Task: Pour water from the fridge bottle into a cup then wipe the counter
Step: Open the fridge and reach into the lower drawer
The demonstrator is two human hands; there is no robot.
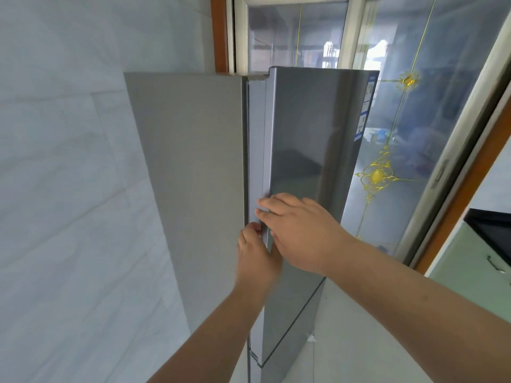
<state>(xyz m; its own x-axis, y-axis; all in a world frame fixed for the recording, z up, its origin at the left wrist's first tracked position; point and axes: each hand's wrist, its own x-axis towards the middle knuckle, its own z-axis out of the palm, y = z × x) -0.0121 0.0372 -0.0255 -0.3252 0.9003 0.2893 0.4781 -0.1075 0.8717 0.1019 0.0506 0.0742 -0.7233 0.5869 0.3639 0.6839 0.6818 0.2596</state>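
Two hands: both are at the left edge of the fridge door, one above the other.
Fridge [190, 167]: a tall grey cabinet standing against a pale tiled wall [60, 161], its flat side panel facing the camera.
Fridge door [307, 139]: silver and glossy, seen at a slant, with a narrow gap between its left edge and the cabinet; whether it is ajar or merely shows its seal I cannot tell.
Lower door [287, 333]: a second silver panel below a dark seam, in line with the upper one.
Left hand [257, 258]: its grip is curled round the door's left edge, fingertips tucked into the gap and hidden there, thumb side toward the cabinet.
Right hand [301, 230]: just above and partly over the left hand, its grip laid across the door face with the fingers [269, 207] reaching to the same edge; they bend a little over that edge, and how far they wrap it is not visible.
Bottle: not visible, and the inside of the fridge is hidden behind the door.
Label [365, 106]: a blue and white strip stuck near the door's upper right corner, print too small to read.
Glass sliding door [409, 128]: right of the fridge, with yellow ornament lines and two gold rosettes, framed in white and orange-brown.
Tabletop [467, 261]: a pale green surface at the far right edge, with a black object [495, 230] on it, partly cut off.
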